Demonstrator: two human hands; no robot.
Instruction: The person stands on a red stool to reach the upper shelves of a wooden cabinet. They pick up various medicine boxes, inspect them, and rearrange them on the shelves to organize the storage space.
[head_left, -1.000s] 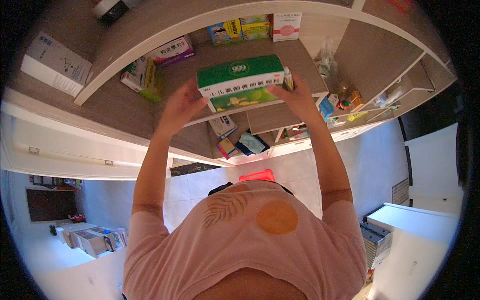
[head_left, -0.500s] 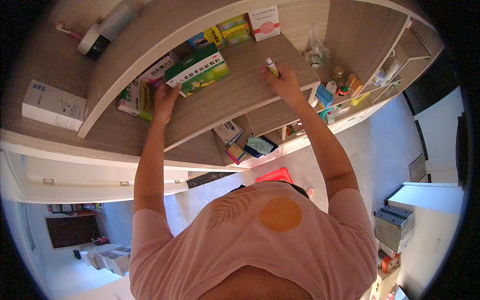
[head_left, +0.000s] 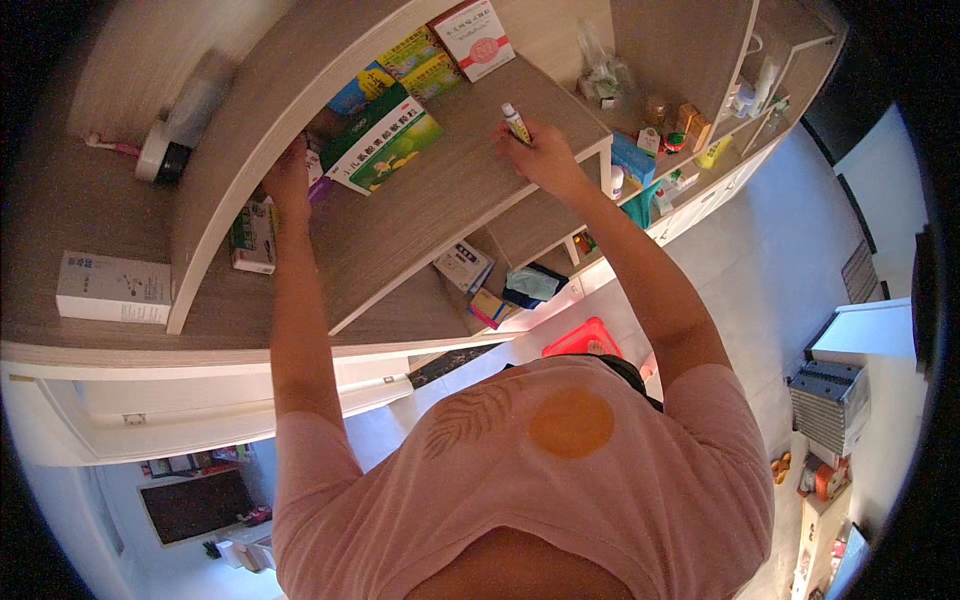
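Note:
My right hand is closed round a small white-and-yellow tube, its capped end sticking up above the fingers, over the wooden shelf board. My left hand reaches deep into the shelf, left of a big green-and-white box with yellow fruit printed on it. Dimness and the boxes hide the left fingers. Close to that hand are a purple-and-white box, partly covered, and a white-and-green box beside the wrist.
Yellow boxes and a white box with a red seal stand at the back. A curved divider separates off a white carton. Lower shelves hold boxes and a folded cloth. A red stool stands on the floor.
My left hand has moved from the front corner of the green-and-white box farther back into the shelf. My right hand keeps hold of the tube. The whole view has tilted slightly.

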